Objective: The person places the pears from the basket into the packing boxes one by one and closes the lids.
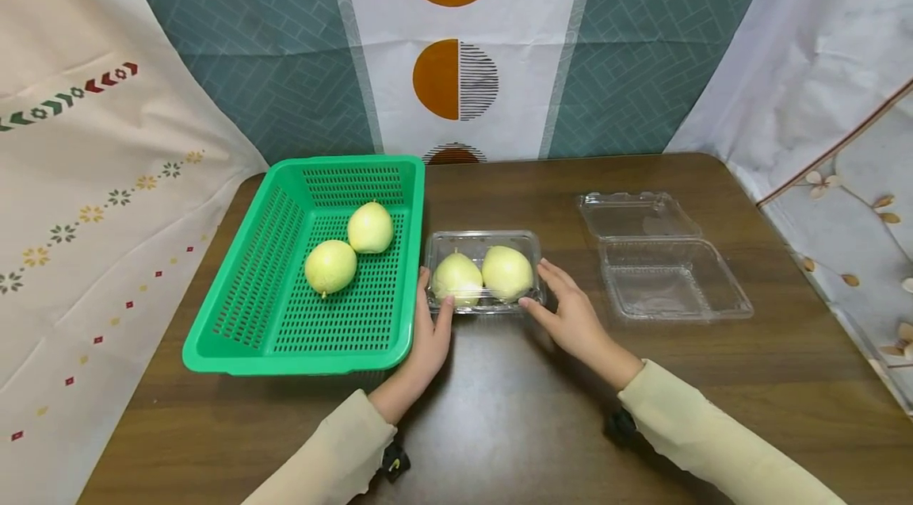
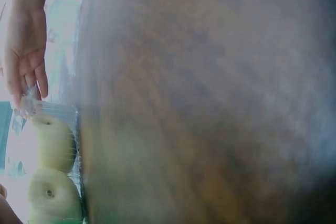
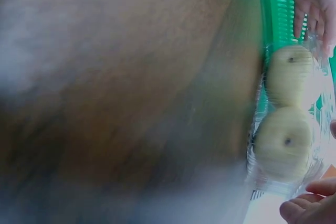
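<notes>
A clear plastic clamshell box (image 1: 485,235) sits on the table between both hands, its lid apparently down over two pale yellow-green pears (image 1: 458,278) (image 1: 507,273) lying side by side. My left hand (image 1: 428,340) grips the box's left end, thumb at the front corner and fingers along the side. At the opposite end my right hand (image 1: 576,320) holds the right side, its thumb also on the front corner. Both wrist views show the pears (image 2: 56,192) (image 3: 284,142) through the plastic, with the far hand at the box's end.
Left of the box stands a green plastic basket (image 1: 417,251) with two more pears (image 1: 331,266) (image 1: 371,227) in it. A second clear clamshell box (image 1: 674,303) lies open on the right side of the brown table (image 1: 499,418). Patterned cloths (image 1: 613,77) hang behind and beside the table.
</notes>
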Available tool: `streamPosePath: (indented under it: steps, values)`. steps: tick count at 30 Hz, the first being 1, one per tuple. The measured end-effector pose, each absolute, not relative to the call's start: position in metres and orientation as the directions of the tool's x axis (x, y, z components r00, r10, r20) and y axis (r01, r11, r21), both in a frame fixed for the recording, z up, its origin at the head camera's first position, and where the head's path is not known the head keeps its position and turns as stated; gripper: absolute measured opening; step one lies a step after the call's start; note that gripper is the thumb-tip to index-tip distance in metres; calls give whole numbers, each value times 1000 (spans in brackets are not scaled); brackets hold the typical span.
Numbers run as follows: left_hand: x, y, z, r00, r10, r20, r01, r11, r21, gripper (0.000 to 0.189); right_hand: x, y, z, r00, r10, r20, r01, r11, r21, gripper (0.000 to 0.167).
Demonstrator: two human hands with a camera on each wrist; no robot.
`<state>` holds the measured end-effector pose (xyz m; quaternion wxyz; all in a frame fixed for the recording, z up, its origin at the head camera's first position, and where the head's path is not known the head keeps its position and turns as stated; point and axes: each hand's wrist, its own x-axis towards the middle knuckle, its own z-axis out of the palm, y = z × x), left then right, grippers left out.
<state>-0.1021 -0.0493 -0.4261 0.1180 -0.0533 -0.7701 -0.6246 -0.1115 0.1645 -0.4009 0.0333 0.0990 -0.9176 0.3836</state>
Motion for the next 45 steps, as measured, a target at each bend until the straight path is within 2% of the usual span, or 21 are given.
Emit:
streamPosePath:
  steps: [4, 9, 17, 23, 34, 41, 45]
  values:
    - [-102, -50, -428, -961, -104, 257, 230, 218, 948, 52, -114, 160, -402, -979, -157, 131, -204, 672, -712, 66]
    - [-102, -49, -428, -968, -93, 232, 208, 216, 954, 54, -114, 160, -401, -981, -150, 126, -194, 671, -716, 66]
    - [-97, -49, -417, -982, 29, 184, 184, 320, 930, 69, -115, 161, -400, -982, -138, 129, -188, 667, -721, 67]
    - [-92, -47, -412, -980, 56, 192, 198, 405, 893, 72, -114, 163, -397, -978, -130, 160, -206, 663, -720, 67]
    - [-85, -49, -407, -959, 78, 273, 275, 506, 818, 71, -108, 166, -382, -978, -125, 167, -207, 673, -710, 69]
    - [-86, -47, -399, -906, 127, 405, 404, 547, 733, 71, -105, 176, -370, -976, -132, 172, -216, 681, -700, 70]
    - [-89, -39, -392, -897, 132, 422, 420, 551, 721, 73, -103, 186, -362, -979, -123, 164, -203, 690, -695, 71]
